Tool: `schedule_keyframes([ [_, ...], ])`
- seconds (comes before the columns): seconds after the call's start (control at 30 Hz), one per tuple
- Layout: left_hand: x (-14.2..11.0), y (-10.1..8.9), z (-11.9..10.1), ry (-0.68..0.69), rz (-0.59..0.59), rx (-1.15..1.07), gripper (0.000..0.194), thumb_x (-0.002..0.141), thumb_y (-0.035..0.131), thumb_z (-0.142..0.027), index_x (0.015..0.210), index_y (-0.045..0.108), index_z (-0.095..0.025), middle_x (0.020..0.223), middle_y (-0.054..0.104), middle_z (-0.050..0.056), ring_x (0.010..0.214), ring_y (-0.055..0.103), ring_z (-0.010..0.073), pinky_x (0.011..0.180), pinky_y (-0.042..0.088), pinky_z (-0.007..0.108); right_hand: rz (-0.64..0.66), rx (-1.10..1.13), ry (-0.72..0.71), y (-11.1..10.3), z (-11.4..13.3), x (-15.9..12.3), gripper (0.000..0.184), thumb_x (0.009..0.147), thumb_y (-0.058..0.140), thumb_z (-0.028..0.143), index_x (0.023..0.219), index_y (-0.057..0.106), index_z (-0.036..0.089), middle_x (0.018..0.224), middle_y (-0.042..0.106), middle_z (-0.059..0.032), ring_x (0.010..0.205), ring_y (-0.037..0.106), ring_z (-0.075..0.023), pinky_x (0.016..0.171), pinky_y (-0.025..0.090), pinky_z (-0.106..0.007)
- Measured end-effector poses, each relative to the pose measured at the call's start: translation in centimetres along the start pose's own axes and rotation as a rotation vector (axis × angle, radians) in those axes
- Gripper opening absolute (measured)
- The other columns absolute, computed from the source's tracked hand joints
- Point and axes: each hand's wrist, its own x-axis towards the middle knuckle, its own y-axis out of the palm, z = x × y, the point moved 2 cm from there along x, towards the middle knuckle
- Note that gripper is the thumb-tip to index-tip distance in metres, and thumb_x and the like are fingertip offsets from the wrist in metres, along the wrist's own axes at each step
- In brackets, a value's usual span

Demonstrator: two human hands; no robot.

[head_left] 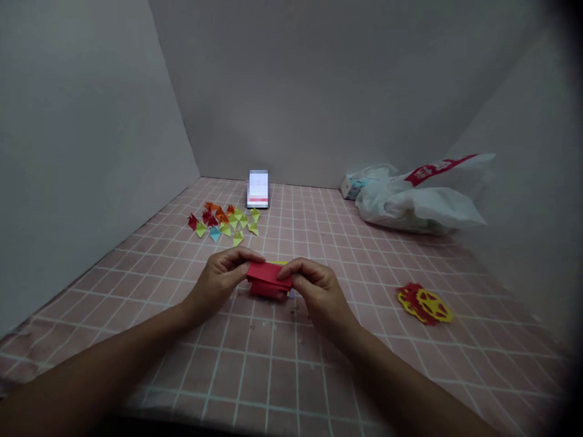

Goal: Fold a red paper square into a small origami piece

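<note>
A folded piece of red paper is stretched between my two hands above the middle of the table. My left hand pinches its left end between thumb and fingers. At the right end, my right hand grips it the same way, its index finger lying along the top. Just below and behind it are more red sheets, with a yellow edge showing at the back. How many sheets lie there is hidden by the held paper and my fingers.
Several small folded paper figures in red, orange, yellow and blue lie at the back left. A lit phone stands behind them. Red and yellow cut-out discs rest at the right. A white plastic bag and a small box sit at the back right.
</note>
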Motion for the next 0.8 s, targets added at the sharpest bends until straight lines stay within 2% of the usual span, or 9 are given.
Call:
schedule_keyframes([
  [0.3, 0.0, -0.1, 0.3, 0.003, -0.009, -0.022, 0.012, 0.079, 0.064, -0.019, 0.080, 0.076, -0.021, 0.081, 0.072, 0.001, 0.079, 0.064, 0.0152, 0.077, 0.049, 0.027, 0.062, -0.118, -0.076, 0.0, 0.5, -0.1, 0.018, 0.078, 0.054, 0.018, 0.073, 0.070, 0.022, 0.073, 0.063, -0.0004, 0.072, 0.057, -0.0157, 0.069, 0.043, -0.030],
  [0.5, -0.1, -0.4, 0.9, -0.048, 0.025, -0.060, 0.016, 0.083, 0.059, -0.019, 0.083, 0.075, -0.019, 0.082, 0.068, 0.002, 0.078, 0.059, 0.0142, 0.074, 0.046, 0.025, 0.085, -0.298, -0.226, 0.0, 1.0, -0.2, 0.023, 0.077, 0.048, 0.010, 0.073, 0.067, 0.021, 0.074, 0.062, -0.0014, 0.071, 0.058, -0.0161, 0.068, 0.043, -0.030],
  [0.6, 0.1, -0.2, 0.7, -0.066, 0.027, -0.072, 0.011, 0.084, 0.065, -0.026, 0.083, 0.072, -0.018, 0.080, 0.065, 0.001, 0.073, 0.056, 0.0126, 0.068, 0.046, 0.024, 0.113, -0.351, -0.296, 0.0, 1.0, -0.3, 0.025, 0.078, 0.046, 0.007, 0.073, 0.066, 0.021, 0.074, 0.062, -0.0015, 0.072, 0.058, -0.0159, 0.068, 0.043, -0.030],
  [0.8, 0.2, 0.5, -0.2, -0.114, 0.010, -0.069, 0.021, 0.077, 0.076, -0.033, 0.085, 0.067, -0.017, 0.074, 0.062, -0.001, 0.065, 0.055, 0.0116, 0.060, 0.046, 0.023, 0.132, -0.369, -0.350, 0.0, 0.8, -0.3, 0.024, 0.078, 0.046, 0.004, 0.072, 0.064, 0.020, 0.075, 0.062, -0.0015, 0.072, 0.058, -0.0151, 0.068, 0.043, -0.029],
])
